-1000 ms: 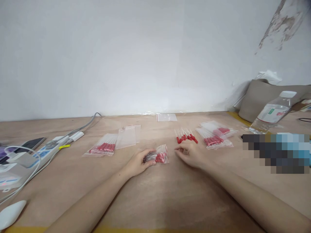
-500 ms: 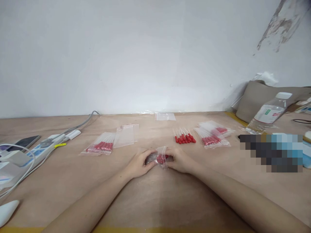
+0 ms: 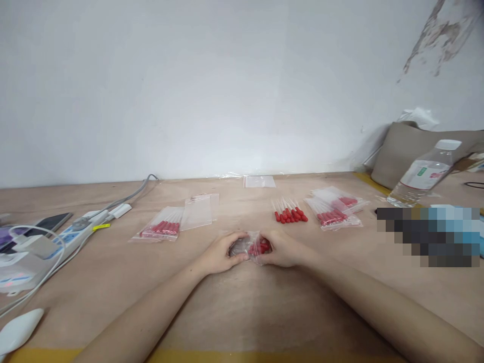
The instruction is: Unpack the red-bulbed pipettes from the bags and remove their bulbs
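Between my two hands, low over the table, is a clear zip bag [image 3: 242, 247] with several red-tipped sticks [image 3: 260, 247] partly in it. My left hand [image 3: 223, 252] is closed on the bag's left side, thumb below and fingers above. On the right, my right hand [image 3: 282, 248] pinches the bag around its mouth, close to the red tips; its fingers partly hide them. Beyond my right hand lies a loose pile of red-tipped sticks [image 3: 290, 216], white ends pointing to the wall.
Filled bags lie at left [image 3: 164, 227] and right [image 3: 330, 217]; flat bags [image 3: 197, 212] are beside the left ones, and another flat bag [image 3: 260, 182] is by the wall. A power strip [image 3: 68, 239], a mouse [image 3: 20, 330] and a water bottle [image 3: 423, 176] stand further out.
My right hand's fingers have shifted over the bag's right end, and the bag looks flatter and wider between my hands. The view has shifted slightly.
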Action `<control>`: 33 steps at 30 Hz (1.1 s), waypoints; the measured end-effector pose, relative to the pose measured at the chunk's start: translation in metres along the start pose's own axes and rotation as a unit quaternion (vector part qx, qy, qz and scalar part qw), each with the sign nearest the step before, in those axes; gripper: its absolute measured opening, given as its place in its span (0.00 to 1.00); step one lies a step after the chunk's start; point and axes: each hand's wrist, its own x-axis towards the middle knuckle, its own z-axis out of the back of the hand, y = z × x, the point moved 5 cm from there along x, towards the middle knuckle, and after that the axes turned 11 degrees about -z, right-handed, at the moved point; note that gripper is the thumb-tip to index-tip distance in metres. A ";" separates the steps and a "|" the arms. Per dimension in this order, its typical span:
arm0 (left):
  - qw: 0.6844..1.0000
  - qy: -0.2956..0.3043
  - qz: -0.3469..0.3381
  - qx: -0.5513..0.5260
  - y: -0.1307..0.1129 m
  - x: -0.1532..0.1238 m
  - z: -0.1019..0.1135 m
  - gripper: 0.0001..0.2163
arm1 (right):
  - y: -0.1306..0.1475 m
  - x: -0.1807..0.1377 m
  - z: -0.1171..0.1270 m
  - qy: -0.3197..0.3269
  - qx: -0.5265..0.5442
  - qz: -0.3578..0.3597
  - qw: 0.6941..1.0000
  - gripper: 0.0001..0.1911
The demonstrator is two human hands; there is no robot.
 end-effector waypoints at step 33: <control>0.981 0.143 -0.022 0.129 -0.002 -0.006 -0.003 0.24 | -0.068 -0.002 0.082 -0.161 0.421 -0.123 0.884 0.20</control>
